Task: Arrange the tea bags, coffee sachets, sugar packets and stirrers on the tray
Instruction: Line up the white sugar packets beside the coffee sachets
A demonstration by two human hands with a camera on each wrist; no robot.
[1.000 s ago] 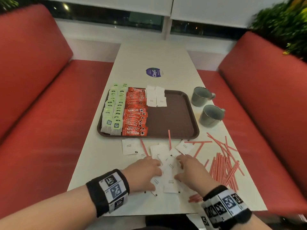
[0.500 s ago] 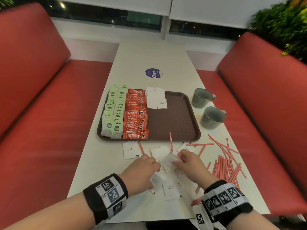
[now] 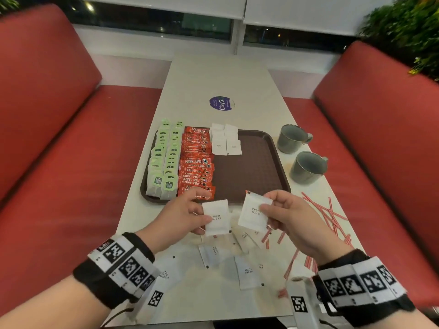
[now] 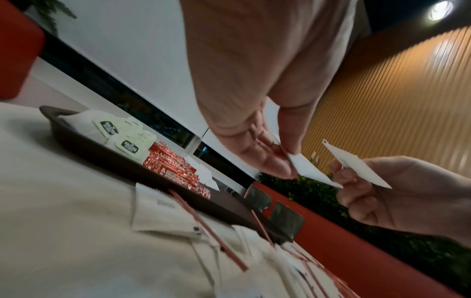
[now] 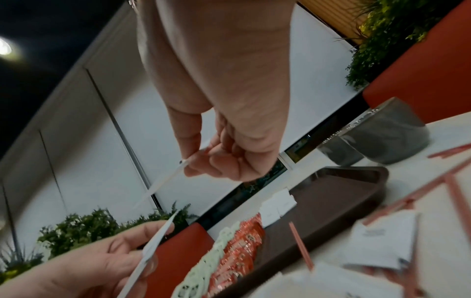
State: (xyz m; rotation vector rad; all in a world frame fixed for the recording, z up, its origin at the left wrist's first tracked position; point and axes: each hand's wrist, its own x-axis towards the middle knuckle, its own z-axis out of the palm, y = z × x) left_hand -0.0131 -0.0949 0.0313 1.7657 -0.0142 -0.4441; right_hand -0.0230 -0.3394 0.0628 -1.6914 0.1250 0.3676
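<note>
Two lifted sugar packets (image 3: 216, 217), one per hand.

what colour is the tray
Dark brown tray, clearest in the head view.

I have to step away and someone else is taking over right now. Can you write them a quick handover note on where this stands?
Left hand pinches one sugar packet; right hand pinches another sugar packet, both lifted above the table.
Tray: tea bags in two columns at left, coffee sachets beside them, a few sugar packets on the tray at the far edge; the right part is bare.
Left: place the two held packets, then the loose sugar packets near the table edge and the stirrers scattered to the right.
</note>
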